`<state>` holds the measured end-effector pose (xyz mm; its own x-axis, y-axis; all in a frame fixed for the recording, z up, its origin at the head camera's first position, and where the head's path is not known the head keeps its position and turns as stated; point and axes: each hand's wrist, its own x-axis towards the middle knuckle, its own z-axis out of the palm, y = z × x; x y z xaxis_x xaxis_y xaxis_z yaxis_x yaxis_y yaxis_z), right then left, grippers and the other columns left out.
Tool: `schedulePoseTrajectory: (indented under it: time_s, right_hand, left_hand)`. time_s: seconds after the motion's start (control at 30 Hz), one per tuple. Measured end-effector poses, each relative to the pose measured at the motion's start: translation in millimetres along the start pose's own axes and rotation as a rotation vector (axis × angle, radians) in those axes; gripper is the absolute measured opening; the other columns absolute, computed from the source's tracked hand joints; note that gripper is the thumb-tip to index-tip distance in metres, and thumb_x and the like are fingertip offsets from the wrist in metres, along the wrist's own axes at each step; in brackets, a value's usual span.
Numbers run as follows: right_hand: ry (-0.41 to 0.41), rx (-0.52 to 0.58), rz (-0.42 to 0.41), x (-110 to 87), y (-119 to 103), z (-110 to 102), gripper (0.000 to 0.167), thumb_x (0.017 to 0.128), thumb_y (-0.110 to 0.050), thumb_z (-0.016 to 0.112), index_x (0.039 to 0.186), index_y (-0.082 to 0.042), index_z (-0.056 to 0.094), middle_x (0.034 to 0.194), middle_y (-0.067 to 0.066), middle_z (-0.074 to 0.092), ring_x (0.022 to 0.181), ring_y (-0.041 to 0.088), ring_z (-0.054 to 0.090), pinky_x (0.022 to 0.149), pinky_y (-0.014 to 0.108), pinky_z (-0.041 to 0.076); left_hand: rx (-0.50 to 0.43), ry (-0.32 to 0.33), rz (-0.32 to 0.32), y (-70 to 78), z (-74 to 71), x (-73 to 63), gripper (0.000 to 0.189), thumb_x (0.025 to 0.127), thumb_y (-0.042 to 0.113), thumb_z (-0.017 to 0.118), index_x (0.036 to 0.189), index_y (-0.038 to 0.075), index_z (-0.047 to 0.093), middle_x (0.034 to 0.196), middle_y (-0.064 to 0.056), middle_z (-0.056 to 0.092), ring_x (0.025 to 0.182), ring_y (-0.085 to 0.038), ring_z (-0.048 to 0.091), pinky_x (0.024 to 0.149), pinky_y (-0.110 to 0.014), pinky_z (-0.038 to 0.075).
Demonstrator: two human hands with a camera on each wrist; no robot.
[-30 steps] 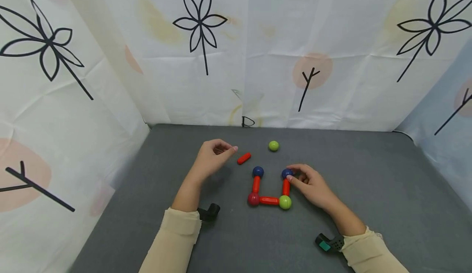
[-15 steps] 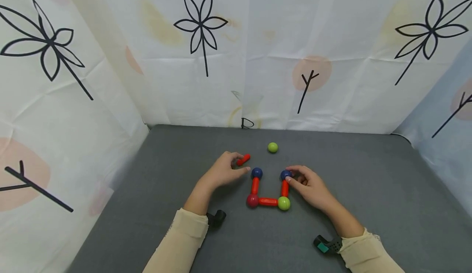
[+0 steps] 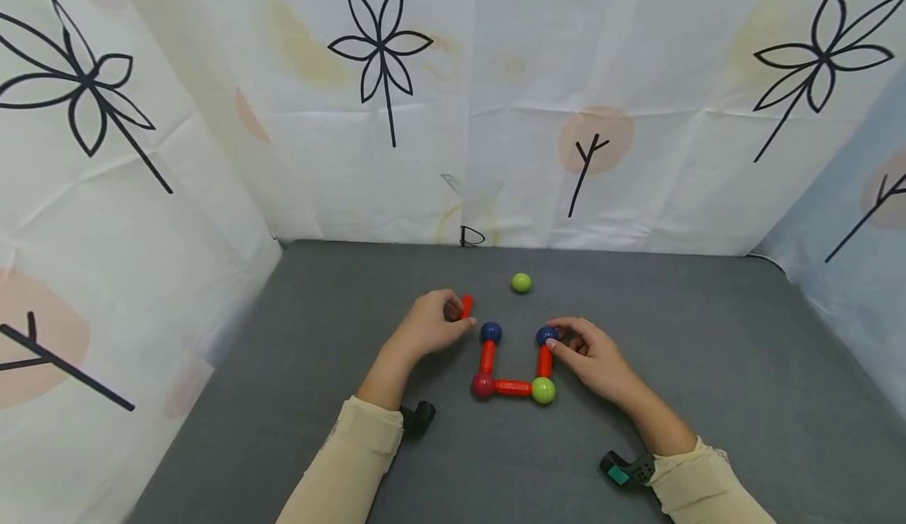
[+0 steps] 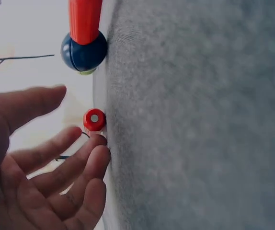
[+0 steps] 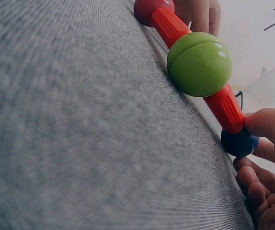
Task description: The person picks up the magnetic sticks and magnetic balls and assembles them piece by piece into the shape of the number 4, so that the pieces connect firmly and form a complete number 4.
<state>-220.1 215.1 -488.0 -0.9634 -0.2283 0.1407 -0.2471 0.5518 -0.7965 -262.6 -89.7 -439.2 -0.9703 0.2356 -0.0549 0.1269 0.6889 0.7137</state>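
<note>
My left hand (image 3: 427,325) is at a loose red rod (image 3: 466,306), its thumb apart from its fingers. In the left wrist view the end of that rod (image 4: 94,119) shows a small metal disc, close to the fingertips; whether they touch it I cannot tell. My right hand (image 3: 593,356) pinches the right-hand blue ball (image 3: 545,336) between thumb and fingers. This ball ends a U-shaped magnetic build lying on the table. Red rods link it to a green ball (image 5: 200,64), a dark red ball (image 3: 483,385) and another blue ball (image 3: 491,332).
A loose green ball (image 3: 521,282) lies farther back on the grey table (image 3: 672,335). White cloth (image 3: 510,52) with plant drawings hangs behind and at both sides. Each wrist wears a black camera, the right one (image 3: 626,469) with a green patch.
My left hand has come right and nearer to the loose red rod, with the thumb beside the left blue ball. The rod has turned more upright in view. My right hand keeps its hold.
</note>
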Motion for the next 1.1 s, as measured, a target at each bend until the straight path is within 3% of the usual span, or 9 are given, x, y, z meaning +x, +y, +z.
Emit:
schedulePoseTrajectory:
  time_s: [0.17,0.37,0.63,0.97,1.1]
  right_hand:
    - [0.001,0.003,-0.004,1.1,1.4,1.3,0.033,0.104,-0.024,0.071,0.134,-0.012,0.069,0.114,0.009,0.063,0.073,0.01,0.051,0.062,0.026,0.045]
    - [-0.002,0.01,0.008,2.1,1.2,1.8,0.032,0.104,-0.025,0.071,0.134,-0.012,0.069,0.114,0.009,0.062,0.072,0.01,0.051,0.061,0.026,0.044]
    - [0.002,0.008,0.009,1.0,-0.3,0.2,0.032,0.104,-0.025,0.071,0.133,-0.012,0.07,0.113,0.01,0.062,0.072,0.01,0.051,0.061,0.026,0.043]
    - [-0.006,0.01,0.0,0.6,0.2,-1.6,0.032,0.104,-0.024,0.07,0.134,-0.011,0.069,0.114,0.01,0.062,0.073,0.01,0.051,0.062,0.026,0.044]
    - [-0.004,0.015,-0.01,0.5,0.3,-2.5,0.032,0.104,-0.024,0.07,0.133,-0.011,0.069,0.113,0.009,0.062,0.074,0.01,0.051,0.062,0.026,0.044]
  left_hand:
    - [0.062,0.054,-0.085,1.0,1.9,4.7,0.032,0.096,0.034,0.079,0.112,0.008,0.071,0.099,-0.005,0.07,0.085,-0.019,0.064,0.079,-0.04,0.056]
    - [0.125,0.06,-0.192,1.2,5.3,6.5,0.037,0.097,0.038,0.078,0.115,0.006,0.07,0.109,-0.009,0.073,0.091,-0.024,0.065,0.086,-0.044,0.057]
    - [0.15,0.068,-0.196,1.6,9.6,10.7,0.027,0.097,0.032,0.078,0.107,0.007,0.072,0.102,-0.008,0.072,0.082,-0.023,0.063,0.075,-0.039,0.055]
    - [0.038,0.083,-0.167,3.7,4.7,4.7,0.02,0.095,0.023,0.079,0.083,0.008,0.073,0.08,-0.007,0.068,0.066,-0.019,0.06,0.059,-0.03,0.048]
    - [0.033,0.087,-0.156,4.6,3.1,2.7,0.019,0.095,0.023,0.079,0.082,0.01,0.076,0.081,-0.006,0.07,0.065,-0.019,0.061,0.058,-0.029,0.05]
